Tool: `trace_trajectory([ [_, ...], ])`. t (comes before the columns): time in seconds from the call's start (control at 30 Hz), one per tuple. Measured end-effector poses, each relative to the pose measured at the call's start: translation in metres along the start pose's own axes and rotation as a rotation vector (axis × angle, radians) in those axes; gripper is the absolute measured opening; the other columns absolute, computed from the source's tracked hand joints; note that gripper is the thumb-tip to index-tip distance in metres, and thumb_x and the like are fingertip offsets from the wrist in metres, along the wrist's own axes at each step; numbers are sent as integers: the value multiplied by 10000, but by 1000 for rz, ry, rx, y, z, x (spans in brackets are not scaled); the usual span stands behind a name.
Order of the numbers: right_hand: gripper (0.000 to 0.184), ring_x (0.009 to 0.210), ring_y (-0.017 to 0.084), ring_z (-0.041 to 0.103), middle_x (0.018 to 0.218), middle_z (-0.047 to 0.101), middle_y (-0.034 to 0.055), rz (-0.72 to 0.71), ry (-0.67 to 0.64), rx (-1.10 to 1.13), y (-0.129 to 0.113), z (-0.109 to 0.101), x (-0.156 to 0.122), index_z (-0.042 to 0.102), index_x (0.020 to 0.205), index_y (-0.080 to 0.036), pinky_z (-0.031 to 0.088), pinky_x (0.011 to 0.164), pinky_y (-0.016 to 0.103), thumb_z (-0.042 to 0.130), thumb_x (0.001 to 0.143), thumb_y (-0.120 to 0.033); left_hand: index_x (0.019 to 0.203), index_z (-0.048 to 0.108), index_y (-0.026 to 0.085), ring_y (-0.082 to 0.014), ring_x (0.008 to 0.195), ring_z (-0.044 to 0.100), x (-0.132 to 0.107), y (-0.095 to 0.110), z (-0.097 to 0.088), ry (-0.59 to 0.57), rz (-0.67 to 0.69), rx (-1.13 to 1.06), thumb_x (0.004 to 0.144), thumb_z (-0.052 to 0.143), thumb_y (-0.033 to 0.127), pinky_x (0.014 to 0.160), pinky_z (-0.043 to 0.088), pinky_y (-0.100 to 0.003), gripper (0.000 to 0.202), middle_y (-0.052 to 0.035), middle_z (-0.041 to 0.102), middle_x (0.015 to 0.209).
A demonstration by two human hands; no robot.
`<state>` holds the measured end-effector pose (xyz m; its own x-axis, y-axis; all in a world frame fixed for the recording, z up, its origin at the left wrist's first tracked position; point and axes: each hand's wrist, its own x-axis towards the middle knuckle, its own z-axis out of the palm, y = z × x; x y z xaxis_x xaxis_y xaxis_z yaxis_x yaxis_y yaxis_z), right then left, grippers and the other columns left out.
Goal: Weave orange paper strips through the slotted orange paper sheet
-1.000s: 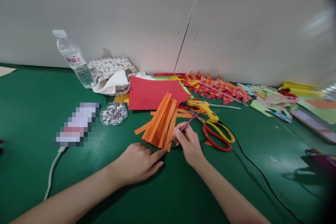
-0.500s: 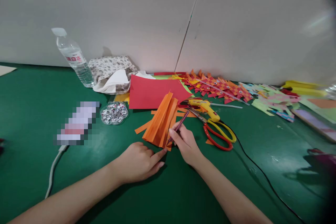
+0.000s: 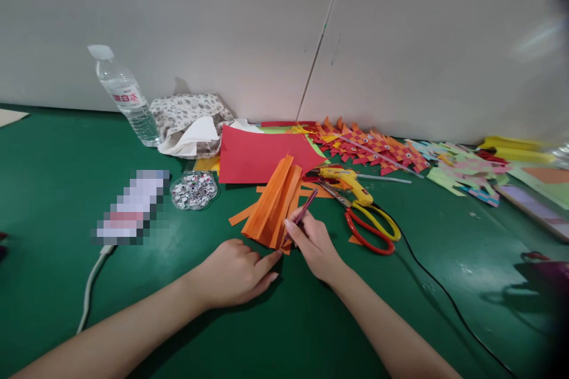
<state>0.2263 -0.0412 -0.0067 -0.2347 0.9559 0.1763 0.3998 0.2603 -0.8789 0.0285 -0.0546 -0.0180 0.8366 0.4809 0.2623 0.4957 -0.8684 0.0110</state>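
My right hand [image 3: 313, 243] is closed around a thin dark red pencil [image 3: 306, 208], its tip down at the near end of a folded orange paper [image 3: 273, 204]. My left hand [image 3: 235, 273] lies on the green table [image 3: 66, 189] just below that paper, with the index finger stretched out and pressing the paper's near corner. The orange paper is pleated and fans away from me toward a red sheet [image 3: 258, 154]. Loose orange strips lie on either side of it.
Red and yellow scissors [image 3: 367, 222] and a yellow glue gun [image 3: 349, 182] with a black cord lie right of my hands. A water bottle [image 3: 124, 98], a cloth pouch [image 3: 189, 121], a dish of googly eyes [image 3: 194, 189] and woven paper fish [image 3: 373, 148] sit further back.
My right hand has shifted a little to the left and the pencil has tipped more upright against the orange paper. My left hand has stayed in place.
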Motion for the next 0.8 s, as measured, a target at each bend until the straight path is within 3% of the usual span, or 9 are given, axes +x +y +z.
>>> trace_trajectory([
  [0.3, 145, 603, 128, 507, 691, 501, -21, -45, -21, -46, -3, 0, 2, 456, 832, -203, 395, 577, 238, 425, 943, -291, 1146, 558, 153, -186, 516, 623, 0, 1, 0, -30, -4, -5, 948, 398, 334, 507, 451, -278, 312, -7, 629, 577],
  [0.67, 161, 681, 154, 560, 748, 546, 1, 1, 5, -71, 5, -1, 3, 438, 867, -212, 439, 653, 273, 386, 960, -333, 1121, 562, 160, -189, 547, 632, 2, 1, -2, -72, -13, -27, 955, 378, 331, 530, 462, -284, 301, -14, 634, 596],
  [0.8, 180, 652, 146, 542, 734, 531, -5, 10, 9, -33, 4, -2, 5, 440, 853, -210, 428, 617, 261, 390, 956, -350, 1132, 553, 164, -197, 544, 632, 2, 1, -1, -69, -11, -27, 955, 377, 330, 521, 463, -295, 299, -10, 636, 600],
])
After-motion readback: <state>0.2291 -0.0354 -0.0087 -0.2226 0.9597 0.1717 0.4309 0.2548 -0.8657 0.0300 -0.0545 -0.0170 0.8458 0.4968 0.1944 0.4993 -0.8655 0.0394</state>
